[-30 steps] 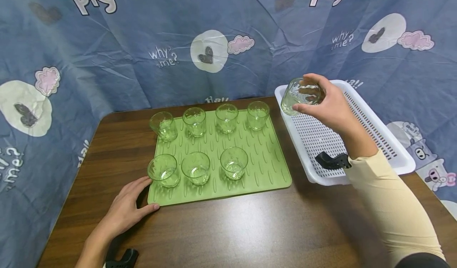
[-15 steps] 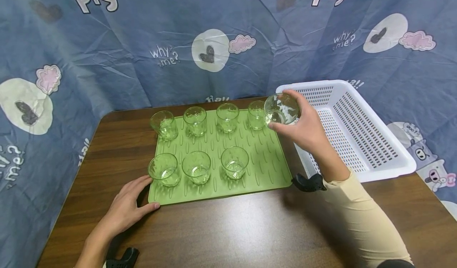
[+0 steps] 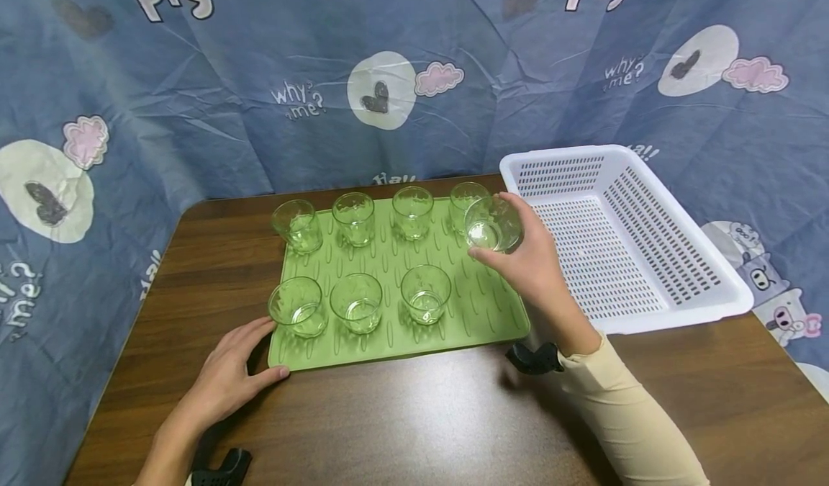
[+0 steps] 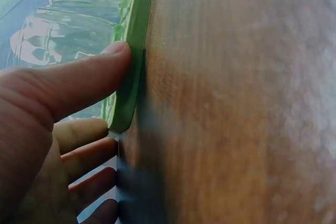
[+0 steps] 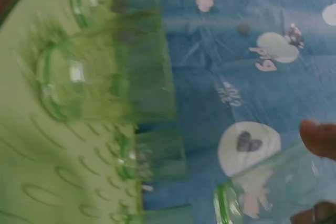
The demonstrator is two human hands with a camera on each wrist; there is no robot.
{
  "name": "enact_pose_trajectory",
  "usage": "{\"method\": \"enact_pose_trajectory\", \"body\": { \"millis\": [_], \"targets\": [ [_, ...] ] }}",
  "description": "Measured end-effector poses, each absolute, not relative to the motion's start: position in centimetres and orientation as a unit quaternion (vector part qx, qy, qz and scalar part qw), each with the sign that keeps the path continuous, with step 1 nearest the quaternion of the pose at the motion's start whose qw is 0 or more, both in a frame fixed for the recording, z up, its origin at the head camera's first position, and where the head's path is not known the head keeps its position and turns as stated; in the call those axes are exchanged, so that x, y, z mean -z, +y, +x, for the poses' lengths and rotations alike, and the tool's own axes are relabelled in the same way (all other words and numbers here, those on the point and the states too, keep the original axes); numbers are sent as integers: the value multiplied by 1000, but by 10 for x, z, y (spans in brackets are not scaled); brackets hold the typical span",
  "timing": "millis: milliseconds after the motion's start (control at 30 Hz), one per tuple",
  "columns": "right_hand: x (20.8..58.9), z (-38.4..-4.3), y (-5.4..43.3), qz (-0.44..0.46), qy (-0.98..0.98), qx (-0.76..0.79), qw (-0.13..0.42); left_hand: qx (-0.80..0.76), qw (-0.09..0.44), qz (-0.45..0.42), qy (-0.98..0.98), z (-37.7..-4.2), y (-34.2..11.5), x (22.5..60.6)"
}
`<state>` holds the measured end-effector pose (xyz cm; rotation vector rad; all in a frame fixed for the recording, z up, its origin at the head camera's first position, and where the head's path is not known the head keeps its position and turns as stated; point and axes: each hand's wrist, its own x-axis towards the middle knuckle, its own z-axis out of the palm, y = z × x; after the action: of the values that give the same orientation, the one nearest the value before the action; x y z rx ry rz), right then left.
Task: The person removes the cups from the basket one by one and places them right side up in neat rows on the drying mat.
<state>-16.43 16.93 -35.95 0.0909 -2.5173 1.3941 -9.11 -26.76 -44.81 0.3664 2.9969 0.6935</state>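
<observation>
My right hand (image 3: 534, 263) holds a clear drinking glass (image 3: 494, 225) between thumb and fingers, tilted, above the back right part of a green ridged drying mat (image 3: 482, 313). In the right wrist view the held glass (image 5: 278, 187) shows at the lower right. Seven more glasses stand on the mat: a back row ending in a glass (image 3: 466, 201) partly behind the held one, and a front row whose rightmost glass (image 3: 425, 295) has bare mat beside it. My left hand (image 3: 227, 374) rests at the mat's front left corner, its thumb (image 4: 94, 77) touching the edge, fingers fairly straight.
A white perforated plastic basket (image 3: 699, 306) stands to the right of the mat, with no glasses visible inside. Brown wooden tabletop (image 3: 401, 414) surrounds both. Behind the table hangs a blue printed cloth (image 3: 246, 61).
My right hand has carried the glass from above the basket leftward and lower, over the mat's back right, tilting it more upright. The left hand and standing glasses have stayed put.
</observation>
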Motion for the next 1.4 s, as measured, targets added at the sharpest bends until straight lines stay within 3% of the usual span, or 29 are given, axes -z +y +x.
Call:
{"method": "enact_pose_trajectory", "body": {
  "millis": [367, 667, 1133, 1400],
  "targets": [
    [394, -155, 169, 3, -891, -447, 78, -225, 21, 119, 967, -90, -267, 450],
    [425, -144, 171, 34, -900, -427, 84, -223, 22, 119, 967, -91, -267, 448],
    [427, -137, 175, 36, -910, -410, 53, -223, 22, 118, 967, -91, -268, 447],
    [432, -138, 176, 47, -910, -407, 67, -224, 24, 117, 967, -91, -267, 448]
  ]
}}
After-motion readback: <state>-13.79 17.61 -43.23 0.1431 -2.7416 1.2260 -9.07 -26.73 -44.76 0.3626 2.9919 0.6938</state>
